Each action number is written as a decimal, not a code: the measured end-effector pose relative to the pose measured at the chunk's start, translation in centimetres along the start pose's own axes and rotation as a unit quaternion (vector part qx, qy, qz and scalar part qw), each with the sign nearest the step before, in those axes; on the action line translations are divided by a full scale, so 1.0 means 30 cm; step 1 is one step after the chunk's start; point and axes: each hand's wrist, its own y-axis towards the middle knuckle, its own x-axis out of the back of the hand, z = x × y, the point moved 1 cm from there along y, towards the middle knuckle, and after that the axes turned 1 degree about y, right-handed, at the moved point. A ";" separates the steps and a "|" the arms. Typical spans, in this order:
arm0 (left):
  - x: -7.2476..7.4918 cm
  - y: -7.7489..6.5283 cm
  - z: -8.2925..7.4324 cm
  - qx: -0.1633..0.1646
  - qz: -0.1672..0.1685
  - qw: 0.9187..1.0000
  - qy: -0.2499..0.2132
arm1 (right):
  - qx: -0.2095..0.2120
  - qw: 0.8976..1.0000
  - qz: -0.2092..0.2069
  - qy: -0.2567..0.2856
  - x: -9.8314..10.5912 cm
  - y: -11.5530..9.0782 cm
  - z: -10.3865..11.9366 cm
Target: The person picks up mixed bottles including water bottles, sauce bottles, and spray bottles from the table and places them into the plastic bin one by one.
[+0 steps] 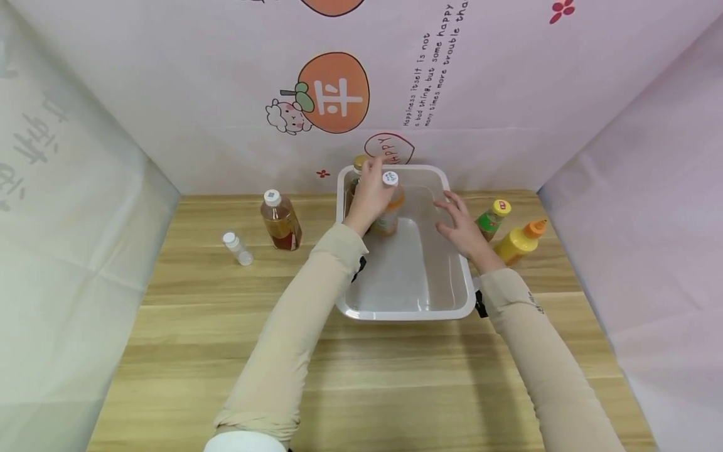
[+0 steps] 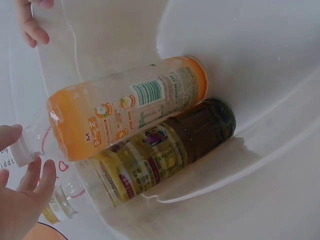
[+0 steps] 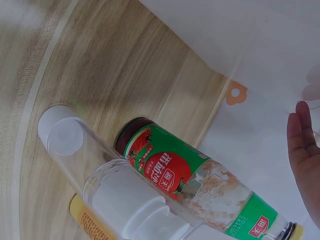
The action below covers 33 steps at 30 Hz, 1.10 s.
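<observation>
A drink bottle with orange ends and a white cap [image 1: 386, 220] stands inside the pale plastic basin [image 1: 407, 315]. My left hand [image 1: 373, 191] is over its top, thumb and a finger on opposite sides of the white cap [image 2: 21, 152]. Right beside that bottle stands a dark bottle [image 2: 207, 127] with a yellowish label and gold cap, partly behind my left hand in the head view. My right hand [image 1: 460, 229] reaches over the basin's right rim, fingers extended and spread, holding nothing.
Left of the basin stand a brown-liquid bottle [image 1: 281, 223] and a small clear bottle [image 1: 238, 250]. Right of it are a green-labelled sauce bottle [image 3: 167, 162] and a yellow squeeze bottle [image 1: 515, 245]. A clear bottle [image 3: 120, 172] shows close to the right wrist. Fabric walls enclose the table.
</observation>
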 end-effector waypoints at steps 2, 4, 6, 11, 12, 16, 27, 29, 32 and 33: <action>0.004 0.003 0.002 0.002 -0.003 1.000 0.000 | 0.003 1.000 -0.001 0.000 -0.001 0.000 0.001; 0.006 0.005 0.003 0.003 -0.005 1.000 0.002 | 0.005 1.000 0.000 -0.001 -0.001 0.000 0.001; 0.008 0.006 0.002 0.004 -0.007 1.000 0.003 | 0.005 1.000 0.001 -0.002 -0.001 0.000 0.001; 0.009 0.004 0.004 -0.001 -0.013 1.000 -0.015 | -0.006 1.000 0.008 0.002 0.002 -0.005 0.003; 0.010 0.003 0.005 -0.005 -0.015 1.000 -0.021 | -0.007 1.000 0.010 0.003 0.002 -0.005 0.003; 0.014 0.001 0.011 -0.025 -0.020 0.998 -0.047 | -0.007 1.000 0.011 0.002 0.003 -0.004 0.003; 0.024 0.000 0.015 -0.034 -0.004 0.996 -0.086 | -0.008 1.000 0.010 0.000 0.003 -0.002 0.001; 0.025 -0.001 0.015 -0.036 -0.005 0.996 -0.086 | -0.009 1.000 0.008 -0.002 0.003 -0.004 0.001; 0.026 0.000 0.016 -0.039 -0.008 0.996 -0.082 | -0.010 1.000 0.004 -0.006 0.003 -0.008 0.001; 0.027 0.000 0.016 -0.039 -0.008 0.996 -0.083 | -0.009 1.000 0.003 -0.006 0.003 -0.008 0.002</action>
